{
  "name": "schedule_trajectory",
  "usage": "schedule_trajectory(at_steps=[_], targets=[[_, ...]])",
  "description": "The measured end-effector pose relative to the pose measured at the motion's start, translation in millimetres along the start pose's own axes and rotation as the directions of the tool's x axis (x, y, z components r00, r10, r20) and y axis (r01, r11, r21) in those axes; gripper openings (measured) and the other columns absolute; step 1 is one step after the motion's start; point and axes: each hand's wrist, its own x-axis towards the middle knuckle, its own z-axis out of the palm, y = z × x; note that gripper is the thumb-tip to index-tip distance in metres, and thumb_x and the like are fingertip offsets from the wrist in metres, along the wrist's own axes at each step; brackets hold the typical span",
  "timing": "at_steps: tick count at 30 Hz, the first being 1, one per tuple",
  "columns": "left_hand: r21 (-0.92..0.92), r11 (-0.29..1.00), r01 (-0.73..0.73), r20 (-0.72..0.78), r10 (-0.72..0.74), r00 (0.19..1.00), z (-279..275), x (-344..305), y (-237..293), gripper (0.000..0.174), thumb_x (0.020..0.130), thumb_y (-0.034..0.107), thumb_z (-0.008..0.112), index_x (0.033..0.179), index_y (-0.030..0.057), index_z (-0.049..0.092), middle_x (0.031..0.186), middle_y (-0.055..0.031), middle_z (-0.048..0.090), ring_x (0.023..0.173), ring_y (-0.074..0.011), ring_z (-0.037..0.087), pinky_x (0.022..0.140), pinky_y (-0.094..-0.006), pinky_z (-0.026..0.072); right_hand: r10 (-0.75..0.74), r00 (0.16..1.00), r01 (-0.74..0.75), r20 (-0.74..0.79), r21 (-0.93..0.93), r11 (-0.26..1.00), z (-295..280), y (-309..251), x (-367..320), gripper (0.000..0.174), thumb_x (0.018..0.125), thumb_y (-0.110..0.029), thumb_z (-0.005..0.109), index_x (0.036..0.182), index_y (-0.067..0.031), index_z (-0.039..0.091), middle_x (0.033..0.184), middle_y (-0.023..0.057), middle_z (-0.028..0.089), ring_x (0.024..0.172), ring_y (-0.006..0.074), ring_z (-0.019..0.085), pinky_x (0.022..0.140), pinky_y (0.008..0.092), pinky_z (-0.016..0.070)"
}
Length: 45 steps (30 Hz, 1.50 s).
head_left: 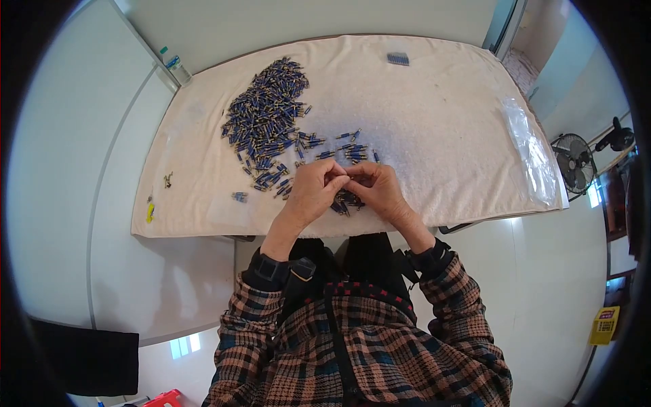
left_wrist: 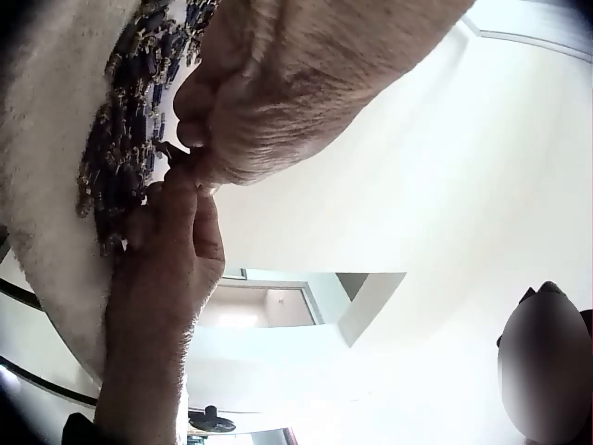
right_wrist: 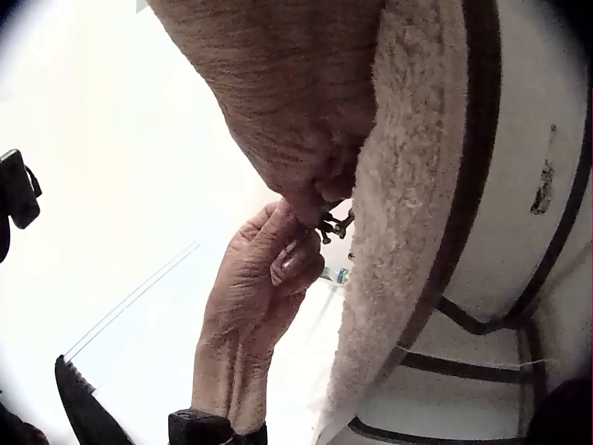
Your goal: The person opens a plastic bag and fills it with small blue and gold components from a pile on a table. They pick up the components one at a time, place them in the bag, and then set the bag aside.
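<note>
My left hand (head_left: 314, 191) and right hand (head_left: 382, 192) meet at the fingertips, low over the near part of the cloth. Thumb and forefinger of each pinch at a small brass-ended piece (right_wrist: 326, 228), mostly hidden by the fingers. In the left wrist view, the right hand (left_wrist: 162, 246) comes up to meet the left hand (left_wrist: 287, 83). Below and beyond the hands lie loose blue pieces (head_left: 354, 150) with brass-coloured ends. Several more blue pieces (head_left: 347, 202) show beneath the hands.
A large heap of the same blue pieces (head_left: 264, 108) spreads over the left half of the cream cloth (head_left: 447, 136). One neat row of pieces (head_left: 398, 59) lies at the back. Clear plastic (head_left: 529, 152) lies along the right edge; a bottle (head_left: 176, 66) stands at the back left corner.
</note>
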Motion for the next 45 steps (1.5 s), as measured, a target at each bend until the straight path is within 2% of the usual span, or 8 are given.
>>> schedule_trajectory(at_steps=[7, 10, 15, 19, 23, 26, 34, 45], targets=[[0.067, 0.996, -0.056, -0.019, 0.058, 0.998, 4, 2, 7, 0.008, 0.083, 0.004, 0.066, 0.086, -0.0010, 0.060, 0.068, -0.0002, 0.058, 0.062, -0.0037, 0.049, 0.055, -0.0210, 0.0422, -0.019, 1.000, 0.018, -0.024, -0.023, 1.000, -2, 3, 0, 0.015, 0.081, -0.008, 0.073, 0.092, 0.0008, 0.068, 0.077, 0.0009, 0.066, 0.071, 0.0037, 0.058, 0.063, 0.0208, 0.0492], [-0.078, 0.995, -0.070, -0.076, 0.064, 0.995, 6, 2, 4, 0.009, 0.085, 0.006, 0.065, 0.088, -0.0012, 0.060, 0.068, 0.0012, 0.057, 0.061, -0.0034, 0.048, 0.054, -0.0208, 0.0409, -0.024, 0.999, 0.025, -0.026, 0.054, 0.998, 0, 3, 0, 0.013, 0.082, -0.007, 0.072, 0.091, 0.0017, 0.067, 0.078, 0.0004, 0.066, 0.072, 0.0032, 0.058, 0.064, 0.0200, 0.0489], [-0.103, 0.986, -0.132, -0.186, 0.111, 0.976, -1, -5, -8, 0.010, 0.088, 0.008, 0.063, 0.089, -0.0016, 0.061, 0.069, 0.0028, 0.057, 0.061, -0.0026, 0.048, 0.053, -0.0195, 0.0391, -0.030, 0.999, 0.034, -0.025, 0.136, 0.990, -4, -3, -1, 0.012, 0.083, -0.006, 0.070, 0.091, 0.0019, 0.068, 0.079, -0.0001, 0.066, 0.073, 0.0032, 0.058, 0.065, 0.0195, 0.0490], [-0.068, 0.998, -0.004, -0.002, 0.004, 1.000, -5, -13, -12, 0.013, 0.090, 0.011, 0.062, 0.091, -0.0015, 0.062, 0.069, 0.0034, 0.058, 0.061, -0.0021, 0.048, 0.053, -0.0184, 0.0382, -0.012, 0.999, 0.004, 0.031, 0.248, 0.969, -5, -7, 1, 0.012, 0.085, 0.000, 0.066, 0.097, 0.0006, 0.068, 0.088, -0.0001, 0.066, 0.080, 0.0041, 0.059, 0.073, 0.0201, 0.0494], [-0.104, 0.992, 0.076, 0.053, -0.071, 0.996, -6, -14, -12, 0.014, 0.091, 0.014, 0.063, 0.090, -0.0001, 0.063, 0.068, 0.0021, 0.060, 0.056, -0.0015, 0.047, 0.049, -0.0180, 0.0375, 0.004, 0.997, -0.021, 0.083, 0.207, 0.978, -8, -9, 1, 0.012, 0.085, -0.002, 0.066, 0.096, -0.0004, 0.069, 0.087, -0.0007, 0.066, 0.077, 0.0030, 0.058, 0.070, 0.0191, 0.0490], [-0.281, 0.929, 0.239, 0.139, -0.207, 0.968, -9, -14, -13, 0.015, 0.090, 0.015, 0.064, 0.089, 0.0007, 0.064, 0.067, 0.0003, 0.061, 0.050, -0.0017, 0.046, 0.044, -0.0181, 0.0367, 0.074, 0.994, -0.091, 0.082, 0.218, 0.972, -7, -11, 1, 0.016, 0.084, -0.005, 0.069, 0.099, 0.0003, 0.069, 0.078, -0.0018, 0.066, 0.071, 0.0031, 0.058, 0.063, 0.0187, 0.0494], [-0.327, 0.906, 0.269, 0.157, -0.228, 0.961, -8, -16, -15, 0.014, 0.091, 0.011, 0.061, 0.085, -0.0007, 0.065, 0.066, -0.0025, 0.062, 0.045, -0.0048, 0.049, 0.040, -0.0199, 0.0369, 0.094, 0.993, -0.109, 0.070, 0.236, 0.966, -5, -15, 1, 0.011, 0.085, -0.004, 0.068, 0.095, -0.0030, 0.070, 0.076, -0.0010, 0.066, 0.065, 0.0038, 0.059, 0.053, 0.0166, 0.0475], [-0.336, 0.887, 0.316, 0.236, -0.246, 0.940, -4, -21, -10, 0.015, 0.093, 0.008, 0.055, 0.088, -0.0028, 0.064, 0.067, -0.0056, 0.063, 0.042, -0.0071, 0.050, 0.038, -0.0216, 0.0389, 0.087, 0.993, -0.102, 0.078, 0.204, 0.974, -5, -12, 1, 0.010, 0.084, 0.001, 0.067, 0.094, -0.0002, 0.069, 0.081, 0.0036, 0.066, 0.065, 0.0079, 0.062, 0.054, 0.0199, 0.0516]])
